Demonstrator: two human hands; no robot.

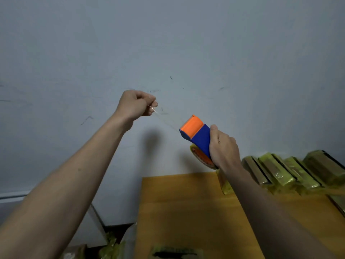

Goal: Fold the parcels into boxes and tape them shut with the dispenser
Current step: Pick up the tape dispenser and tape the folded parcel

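— Holding what, the hands?
— The right hand (223, 146) grips the blue and orange dispenser (197, 135), raised above the far edge of the table (179, 206). The left hand (137, 105) pinches the clear tape (166, 118), stretched between them.
— And the parcels?
— Wrapped parcels (291, 171) stand in a row at the far right, on the table.

No legible text, label, brand, number or sign anywhere.

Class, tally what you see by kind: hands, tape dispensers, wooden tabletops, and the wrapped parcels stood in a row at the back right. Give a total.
Hands: 2, left hand, right hand
Tape dispenser: 1
Wooden tabletop: 1
Wrapped parcels in the row: about 5, blurred
Total: about 9
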